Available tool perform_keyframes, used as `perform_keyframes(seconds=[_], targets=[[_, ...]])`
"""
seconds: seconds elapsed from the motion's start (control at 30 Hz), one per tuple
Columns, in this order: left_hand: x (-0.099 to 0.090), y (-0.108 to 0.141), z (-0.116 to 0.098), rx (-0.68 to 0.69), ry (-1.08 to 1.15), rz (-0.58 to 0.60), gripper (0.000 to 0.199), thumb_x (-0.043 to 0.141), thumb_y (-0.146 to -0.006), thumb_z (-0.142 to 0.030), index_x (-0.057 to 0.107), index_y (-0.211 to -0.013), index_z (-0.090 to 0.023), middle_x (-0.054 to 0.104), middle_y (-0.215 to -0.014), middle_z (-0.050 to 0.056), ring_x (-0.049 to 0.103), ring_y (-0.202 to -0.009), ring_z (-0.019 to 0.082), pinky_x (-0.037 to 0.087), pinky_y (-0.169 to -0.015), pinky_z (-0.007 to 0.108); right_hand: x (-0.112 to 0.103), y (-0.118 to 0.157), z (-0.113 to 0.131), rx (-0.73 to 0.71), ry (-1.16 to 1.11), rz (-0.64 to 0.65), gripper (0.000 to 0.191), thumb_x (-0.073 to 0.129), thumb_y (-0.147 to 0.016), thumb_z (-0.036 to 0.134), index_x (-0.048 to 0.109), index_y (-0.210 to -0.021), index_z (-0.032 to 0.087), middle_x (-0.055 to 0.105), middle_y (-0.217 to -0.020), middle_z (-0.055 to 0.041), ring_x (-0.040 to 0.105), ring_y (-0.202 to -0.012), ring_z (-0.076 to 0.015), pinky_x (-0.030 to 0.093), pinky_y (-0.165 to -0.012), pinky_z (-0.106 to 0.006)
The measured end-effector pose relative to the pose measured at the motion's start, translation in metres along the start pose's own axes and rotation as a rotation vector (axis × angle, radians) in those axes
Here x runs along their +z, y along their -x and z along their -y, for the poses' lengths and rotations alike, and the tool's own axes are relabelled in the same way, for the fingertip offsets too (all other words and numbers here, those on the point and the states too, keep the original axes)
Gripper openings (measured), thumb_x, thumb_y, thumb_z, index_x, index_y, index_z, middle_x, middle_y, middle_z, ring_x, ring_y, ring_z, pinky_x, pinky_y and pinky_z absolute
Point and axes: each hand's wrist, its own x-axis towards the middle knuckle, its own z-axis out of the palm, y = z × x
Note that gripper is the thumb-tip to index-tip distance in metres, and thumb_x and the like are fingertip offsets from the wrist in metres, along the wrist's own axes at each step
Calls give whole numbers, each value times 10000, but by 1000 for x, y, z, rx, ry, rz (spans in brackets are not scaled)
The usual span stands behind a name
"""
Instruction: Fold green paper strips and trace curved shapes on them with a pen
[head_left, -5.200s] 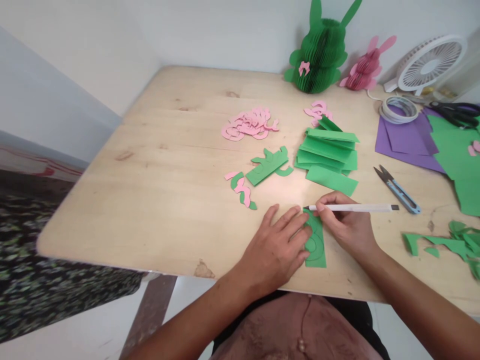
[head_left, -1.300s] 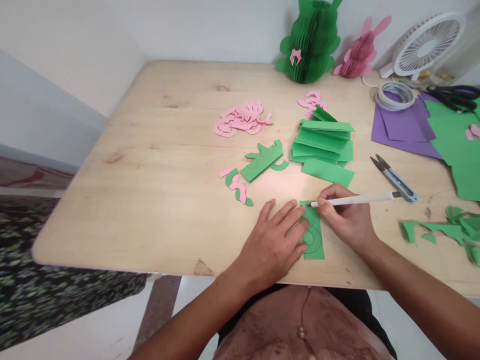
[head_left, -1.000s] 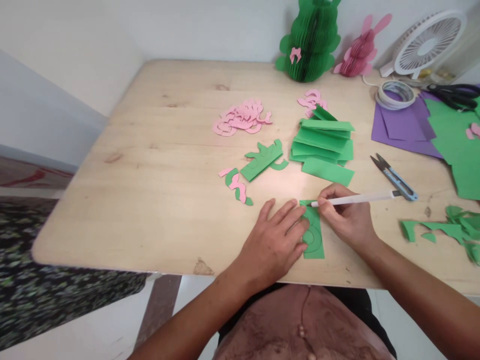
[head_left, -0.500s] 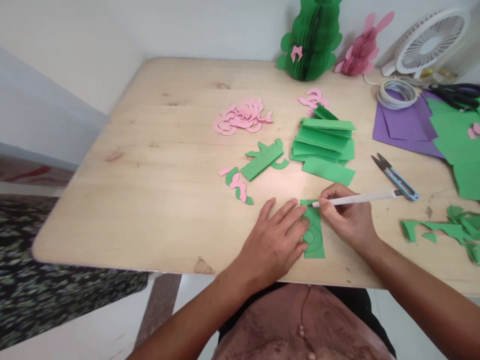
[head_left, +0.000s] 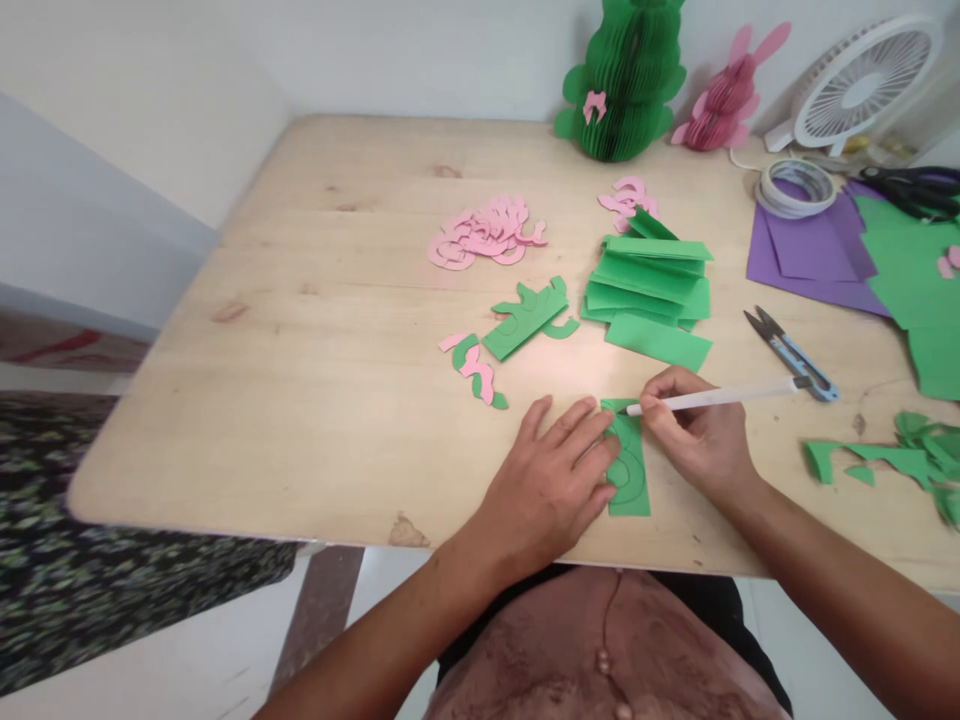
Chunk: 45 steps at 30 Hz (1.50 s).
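Note:
My right hand [head_left: 699,432] grips a white pen [head_left: 724,398], its tip touching the upper part of a green paper strip [head_left: 634,480]. Curved outlines are drawn on that strip. My left hand [head_left: 559,475] lies flat with fingers outstretched, its fingertips over the strip's left edge. Beyond the hands, a pleated green paper stack [head_left: 649,280] and a partly cut green piece [head_left: 529,320] lie on the wooden table [head_left: 262,400]. Pink and green wavy cutouts [head_left: 476,368] sit to the left, with a heap of pink cutouts [head_left: 487,232] farther back.
Blue-handled thread snips [head_left: 795,358] lie right of the pen. Green scraps [head_left: 892,460] are at the right edge. Behind them are purple paper [head_left: 802,245], tape rolls [head_left: 795,190], black scissors [head_left: 915,190], a white fan [head_left: 862,90], and green [head_left: 626,80] and pink [head_left: 724,105] honeycomb paper figures.
The pen's rear end has tipped slightly up and to the right in my right hand. My left hand and the papers stay in place.

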Motion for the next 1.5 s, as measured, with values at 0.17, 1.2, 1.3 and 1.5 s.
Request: perform_keyframes(seconds=[0.17,1.2,1.3,1.5], targets=[[0,0,0,-7,7,-2,298,451,-973,-301,544,-1223,-168,528,-1419,83,366,-1395,263,220,-1147,544,0,0,2,-13,11,-23,138,557,-752,218,547,-615,205,546,-527,32,452,-460,-94,332,-426,-215],[1,0,0,-2,9,-14,301,462,-967,-301,549,-1222,-166,532,-1413,85,371,-1391,261,228,-1143,547,1,0,1,-21,19,-16,125,553,-761,212,558,-636,205,560,-539,32,458,-465,-92,339,-424,-209],[1,0,0,-2,9,-11,303,456,-970,-306,550,-1222,-168,531,-1414,86,364,-1395,262,224,-1145,548,1,0,1,-17,24,-17,125,554,-756,213,557,-631,205,562,-537,30,467,-471,-95,350,-430,-209],[0,0,0,-1,5,-12,299,447,-974,-307,550,-1218,-168,533,-1413,82,370,-1393,260,237,-1141,549,1,0,1,-18,26,-22,122,558,-747,211,555,-625,206,568,-539,28,474,-474,-97,357,-433,-209]])
